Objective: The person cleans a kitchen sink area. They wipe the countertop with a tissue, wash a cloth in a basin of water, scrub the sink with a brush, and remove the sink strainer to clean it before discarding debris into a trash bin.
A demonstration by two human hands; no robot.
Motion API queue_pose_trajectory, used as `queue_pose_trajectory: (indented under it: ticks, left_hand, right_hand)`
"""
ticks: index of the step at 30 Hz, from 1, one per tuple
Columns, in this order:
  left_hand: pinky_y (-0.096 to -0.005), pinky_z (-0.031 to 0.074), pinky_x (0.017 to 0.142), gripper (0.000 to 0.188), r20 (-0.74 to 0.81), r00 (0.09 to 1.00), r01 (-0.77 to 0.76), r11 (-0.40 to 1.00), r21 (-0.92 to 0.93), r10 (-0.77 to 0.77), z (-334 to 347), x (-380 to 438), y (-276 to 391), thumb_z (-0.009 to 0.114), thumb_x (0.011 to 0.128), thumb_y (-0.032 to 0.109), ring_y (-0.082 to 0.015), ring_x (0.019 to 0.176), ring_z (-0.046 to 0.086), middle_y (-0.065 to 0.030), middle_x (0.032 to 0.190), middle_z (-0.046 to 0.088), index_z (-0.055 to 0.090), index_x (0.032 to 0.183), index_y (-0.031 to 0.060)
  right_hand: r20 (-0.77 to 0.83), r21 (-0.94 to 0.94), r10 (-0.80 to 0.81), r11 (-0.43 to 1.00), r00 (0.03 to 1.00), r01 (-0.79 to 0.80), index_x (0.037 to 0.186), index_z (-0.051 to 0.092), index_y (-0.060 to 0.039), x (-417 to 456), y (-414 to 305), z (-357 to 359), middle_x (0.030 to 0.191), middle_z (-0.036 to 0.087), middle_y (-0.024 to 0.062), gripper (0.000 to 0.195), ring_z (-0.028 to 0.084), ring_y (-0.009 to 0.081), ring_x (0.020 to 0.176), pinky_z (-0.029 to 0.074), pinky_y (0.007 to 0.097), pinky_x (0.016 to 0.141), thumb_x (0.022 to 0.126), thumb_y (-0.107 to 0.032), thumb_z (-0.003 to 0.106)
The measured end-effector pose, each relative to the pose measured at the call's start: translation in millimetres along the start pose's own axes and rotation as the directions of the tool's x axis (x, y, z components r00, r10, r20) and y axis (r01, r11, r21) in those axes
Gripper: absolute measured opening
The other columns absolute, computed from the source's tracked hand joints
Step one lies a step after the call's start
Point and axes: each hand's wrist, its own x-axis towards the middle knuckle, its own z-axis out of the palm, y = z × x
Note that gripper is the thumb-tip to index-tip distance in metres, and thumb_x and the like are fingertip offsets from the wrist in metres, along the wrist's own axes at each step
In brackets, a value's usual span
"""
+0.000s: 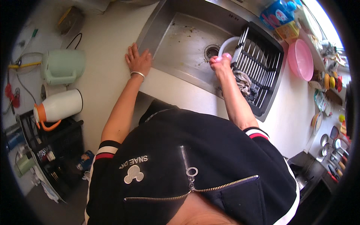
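My left hand (139,61) rests on the pale countertop beside the sink's left edge, fingers spread, a bangle on the wrist. My right hand (221,64) is over the stainless steel sink (182,47), closed around a small pink object (227,57) whose kind I cannot make out. Next to that hand are the drain (211,52) and the curved rim of a pale basin (225,45), partly under a black dish rack (277,67) with metal bars. Crumpled grey cloths (242,81) lie at the rack's left side, partly behind my right forearm. Dark food bits dot the sink floor.
Right of the rack stand a pink basin (301,60) and a blue detergent bottle (278,14). Hanging ladles (324,149) and a stove (303,168) are at lower right. A green kettle (63,67) and a white thermos jug (63,105) occupy the left.
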Motion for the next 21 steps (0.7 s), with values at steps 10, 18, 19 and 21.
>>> queue_pose_trajectory:
  ticks: [10,18,19,21]
  left_hand:
    - [-0.0506,0.010,0.106,0.035,-0.023,1.000,0.018,1.000,-0.024,-0.018,-1,-4,1,0.041,0.087,0.033,-0.0333,0.133,0.011,-0.0131,0.145,0.016,0.059,0.114,0.0209]
    - [-0.0508,0.005,0.107,0.032,-0.042,0.999,-0.008,0.994,-0.111,0.003,-4,-1,4,0.041,0.086,0.033,-0.0334,0.134,0.006,-0.0136,0.145,0.014,0.060,0.107,0.0180]
    - [-0.0508,0.007,0.106,0.032,-0.057,0.998,0.005,0.993,-0.118,-0.012,-5,-2,4,0.042,0.086,0.033,-0.0333,0.134,0.008,-0.0133,0.145,0.015,0.061,0.107,0.0180]
    - [-0.0508,0.010,0.106,0.032,-0.085,0.996,0.018,0.991,-0.130,-0.030,-6,-2,4,0.046,0.084,0.031,-0.0330,0.133,0.012,-0.0127,0.144,0.018,0.064,0.107,0.0180]
  right_hand:
    - [0.254,-0.253,-0.062,0.959,0.965,0.128,0.094,0.040,-0.0144,-77,13,0,0.056,0.043,0.0047,0.019,0.042,0.0151,0.042,0.026,0.0271,0.034,0.090,-0.032,0.045]
    - [0.745,-0.664,-0.323,-0.274,0.584,0.695,0.083,0.057,-0.0040,-45,-6,43,0.066,0.058,0.0095,0.022,0.056,0.0221,0.056,0.043,0.0348,0.049,0.076,-0.025,0.058]
    - [0.891,-0.453,-0.251,-0.572,0.379,0.684,0.086,0.059,-0.0054,-40,-14,58,0.070,0.060,0.0126,0.023,0.059,0.0266,0.063,0.045,0.0379,0.055,0.076,-0.026,0.057]
    - [0.984,-0.098,-0.017,-0.881,0.176,0.463,0.089,0.061,-0.0084,-44,-18,93,0.078,0.061,0.0170,0.022,0.061,0.0335,0.073,0.047,0.0436,0.063,0.076,-0.026,0.055]
